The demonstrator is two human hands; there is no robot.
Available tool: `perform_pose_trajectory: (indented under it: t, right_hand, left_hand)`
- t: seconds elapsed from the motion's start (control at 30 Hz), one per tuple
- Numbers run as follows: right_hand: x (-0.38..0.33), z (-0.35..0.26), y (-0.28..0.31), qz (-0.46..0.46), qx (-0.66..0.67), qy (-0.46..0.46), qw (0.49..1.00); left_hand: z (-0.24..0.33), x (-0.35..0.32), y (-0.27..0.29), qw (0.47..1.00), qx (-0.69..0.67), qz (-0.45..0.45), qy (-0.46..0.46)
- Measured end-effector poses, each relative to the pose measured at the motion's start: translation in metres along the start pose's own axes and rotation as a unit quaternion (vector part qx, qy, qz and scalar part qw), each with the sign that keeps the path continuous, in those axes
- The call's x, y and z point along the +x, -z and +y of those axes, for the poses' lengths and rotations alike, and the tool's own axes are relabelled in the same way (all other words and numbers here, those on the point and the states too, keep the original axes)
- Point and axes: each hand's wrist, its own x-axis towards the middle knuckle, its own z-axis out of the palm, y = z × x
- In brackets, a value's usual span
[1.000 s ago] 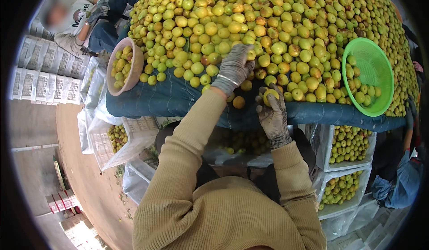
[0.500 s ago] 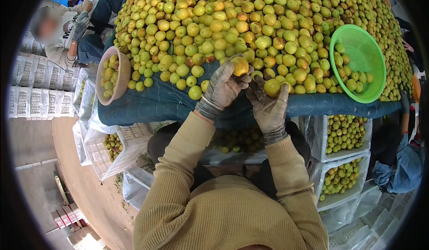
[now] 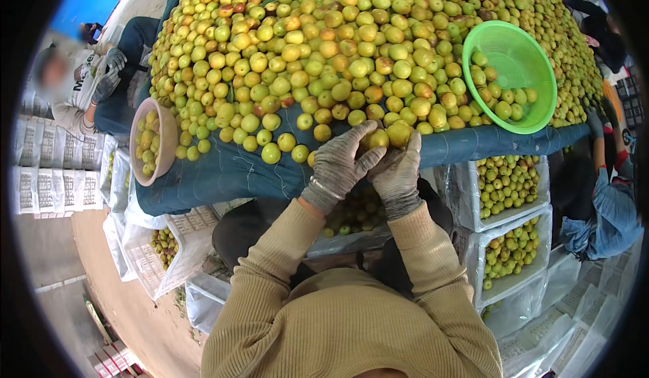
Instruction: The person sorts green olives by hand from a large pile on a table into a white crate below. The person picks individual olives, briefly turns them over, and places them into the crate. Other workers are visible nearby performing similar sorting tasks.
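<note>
Both my hands wear grey, stained gloves and are close together at the near edge of a big heap of round yellow-green fruit [image 3: 284, 54]. My left hand [image 3: 338, 166] is closed, its thumb and fingers around one yellowish fruit [image 3: 376, 139]. Beside it, my right hand [image 3: 397, 179] is closed around another fruit [image 3: 399, 134], golden with a brownish tinge. The two fruits almost touch, and some of the right fingers are hidden behind the left hand. Under the heap lies a dark blue cloth [image 3: 270, 183].
A green plastic basket [image 3: 541, 101] partly filled with fruit sits right; a pinkish basket [image 3: 167, 138] of fruit sits left. Lined crates [image 3: 478, 206] of fruit stack below right, and a white crate [image 3: 193, 243] stands below left. One person [image 3: 88, 91] sits left, another person [image 3: 602, 222] right.
My hands have drawn together, and the left has lowered its fruit beside the right one's. The view has shifted, so the baskets appear further left.
</note>
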Motion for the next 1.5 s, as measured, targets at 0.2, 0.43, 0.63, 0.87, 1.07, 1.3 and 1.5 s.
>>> perform_pose_trajectory:
  t: [0.2, 0.43, 0.63, 0.87, 1.07, 1.3, 1.5]
  right_hand:
    - [0.029, -0.099, -0.002, -0.027, 0.075, 0.118, 0.99]
    - [0.029, -0.212, 0.008, -0.092, -0.064, 0.187, 0.976]
    - [-0.087, -0.218, 0.195, -0.005, -0.129, 0.193, 0.973]
    - [-0.21, -0.186, 0.44, 0.454, -0.391, 0.031, 0.8]
    - [-0.262, -0.209, 0.536, 0.427, -0.657, 0.018, 0.621]
    - [-0.131, -0.2, 0.352, 0.204, -0.561, 0.269, 0.756]
    - [-0.091, -0.124, 0.075, -0.068, -0.382, 0.243, 0.889]
  left_hand:
    - [0.009, -0.034, 0.022, 0.966, -0.213, -0.037, 0.143]
    - [-0.036, -0.098, 0.027, 0.89, -0.374, -0.03, 0.261]
    - [-0.025, -0.057, 0.011, 0.965, -0.213, -0.072, 0.135]
    - [-0.021, -0.028, -0.007, 0.954, -0.2, -0.084, 0.208]
    - [-0.057, -0.005, -0.007, 0.983, -0.115, -0.103, 0.094]
    - [-0.068, 0.109, -0.03, 0.995, -0.032, -0.013, 0.09]
    - [-0.053, 0.154, -0.056, 0.95, 0.238, -0.187, 0.082]
